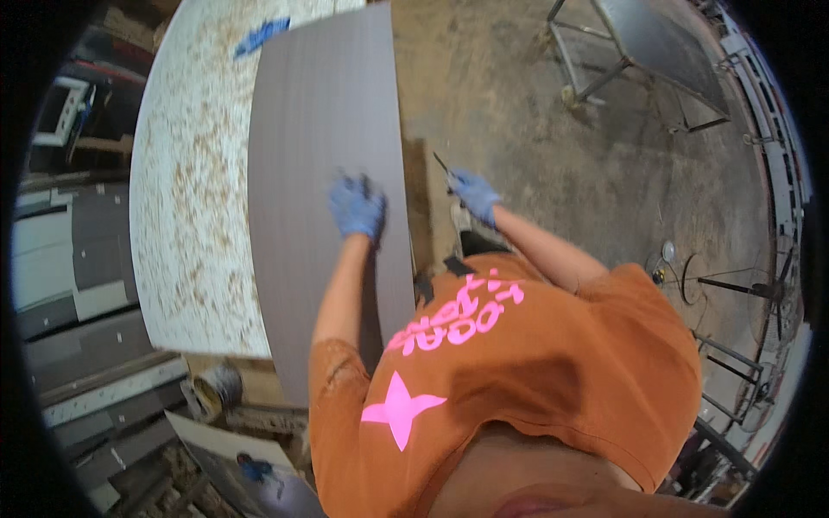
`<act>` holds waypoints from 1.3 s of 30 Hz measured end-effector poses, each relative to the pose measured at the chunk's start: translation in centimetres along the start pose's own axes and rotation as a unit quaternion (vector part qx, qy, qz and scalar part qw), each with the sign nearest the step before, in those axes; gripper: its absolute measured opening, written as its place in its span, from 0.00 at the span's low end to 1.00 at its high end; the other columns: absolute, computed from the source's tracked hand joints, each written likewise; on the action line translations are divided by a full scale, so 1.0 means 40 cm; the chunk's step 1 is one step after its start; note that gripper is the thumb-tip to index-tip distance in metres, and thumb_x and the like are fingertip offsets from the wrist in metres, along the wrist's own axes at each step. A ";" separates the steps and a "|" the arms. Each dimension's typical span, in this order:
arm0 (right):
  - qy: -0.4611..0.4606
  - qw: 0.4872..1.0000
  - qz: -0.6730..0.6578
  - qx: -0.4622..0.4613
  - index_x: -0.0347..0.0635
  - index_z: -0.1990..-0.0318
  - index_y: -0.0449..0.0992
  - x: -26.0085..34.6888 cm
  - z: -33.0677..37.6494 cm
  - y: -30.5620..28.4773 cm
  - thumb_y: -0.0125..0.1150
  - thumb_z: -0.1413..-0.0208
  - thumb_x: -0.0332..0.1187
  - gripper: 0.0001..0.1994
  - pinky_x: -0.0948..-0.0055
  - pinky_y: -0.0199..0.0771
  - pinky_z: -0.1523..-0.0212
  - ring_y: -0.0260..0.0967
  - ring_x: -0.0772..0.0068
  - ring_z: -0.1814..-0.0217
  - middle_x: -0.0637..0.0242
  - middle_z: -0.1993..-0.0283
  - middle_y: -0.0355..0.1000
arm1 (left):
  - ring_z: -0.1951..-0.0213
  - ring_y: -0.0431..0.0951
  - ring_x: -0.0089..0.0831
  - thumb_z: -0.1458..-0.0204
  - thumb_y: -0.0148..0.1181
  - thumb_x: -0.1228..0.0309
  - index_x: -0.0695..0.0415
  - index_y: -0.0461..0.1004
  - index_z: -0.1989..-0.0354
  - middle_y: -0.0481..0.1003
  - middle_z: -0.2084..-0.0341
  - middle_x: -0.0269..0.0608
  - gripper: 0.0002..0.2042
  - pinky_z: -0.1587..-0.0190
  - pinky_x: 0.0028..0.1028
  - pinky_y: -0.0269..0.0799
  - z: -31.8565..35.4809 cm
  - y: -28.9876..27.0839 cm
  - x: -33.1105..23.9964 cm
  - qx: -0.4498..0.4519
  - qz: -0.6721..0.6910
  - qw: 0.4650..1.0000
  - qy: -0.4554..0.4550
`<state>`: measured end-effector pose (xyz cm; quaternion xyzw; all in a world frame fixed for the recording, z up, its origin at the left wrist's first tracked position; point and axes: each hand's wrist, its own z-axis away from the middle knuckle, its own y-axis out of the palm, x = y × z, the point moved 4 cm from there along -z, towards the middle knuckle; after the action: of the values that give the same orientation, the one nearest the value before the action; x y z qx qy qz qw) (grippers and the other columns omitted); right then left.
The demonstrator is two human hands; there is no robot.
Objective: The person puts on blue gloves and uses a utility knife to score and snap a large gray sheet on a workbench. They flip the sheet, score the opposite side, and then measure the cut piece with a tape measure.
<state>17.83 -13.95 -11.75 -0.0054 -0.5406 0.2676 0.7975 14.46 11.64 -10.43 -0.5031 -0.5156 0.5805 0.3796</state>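
A long grey panel [328,112] lies over a white, brown-flecked worktop [194,181]. My left hand [354,207], in a blue glove, is over the panel near its right edge. Its fingers are spread and slightly blurred by motion. Off the panel's right side, my right hand [473,194], also gloved in blue, is closed around a slim dark tool [440,161]. The tool points up and to the left; its exact kind is too small to make out. A crumpled blue cloth or glove [262,36] rests at the panel's far left edge.
A metal-framed table [661,56] stands at the far right on the concrete floor [492,78]. Stacked panels and boards [104,242] line the left side. Below the worktop's near end sits a stained bucket [220,386], near a leaning sheet [246,457]. Metal stands [730,367] are at right.
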 end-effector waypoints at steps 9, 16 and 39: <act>-0.073 0.940 0.334 0.000 0.62 0.36 0.61 0.057 -0.071 0.171 0.45 0.39 0.53 0.25 0.51 0.71 0.55 0.72 0.47 0.53 0.53 0.55 0.74 | 0.30 0.46 0.49 0.44 0.42 0.42 0.49 0.56 0.32 0.48 0.31 0.50 0.35 0.29 0.42 0.30 0.036 -0.024 0.248 0.009 -0.056 0.977 -0.207; -0.024 0.929 0.367 -0.027 0.64 0.37 0.63 0.118 -0.103 0.164 0.46 0.40 0.54 0.24 0.51 0.72 0.55 0.73 0.47 0.53 0.55 0.54 0.74 | 0.30 0.46 0.49 0.43 0.43 0.44 0.49 0.57 0.33 0.49 0.31 0.50 0.33 0.29 0.43 0.31 0.034 -0.022 0.248 -0.023 -0.035 0.977 -0.210; -0.005 0.954 0.297 -0.044 0.55 0.42 0.70 0.171 -0.209 0.131 0.50 0.42 0.52 0.24 0.57 0.68 0.47 0.69 0.47 0.45 0.54 0.47 0.73 | 0.30 0.46 0.48 0.44 0.43 0.44 0.47 0.57 0.32 0.49 0.31 0.51 0.33 0.29 0.44 0.31 0.029 -0.024 0.256 -0.037 -0.046 0.979 -0.194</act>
<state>24.72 -4.16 -10.90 -0.1997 -0.5293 0.4688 0.6783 11.13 21.37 -11.50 -0.3703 -0.6227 0.6299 0.2798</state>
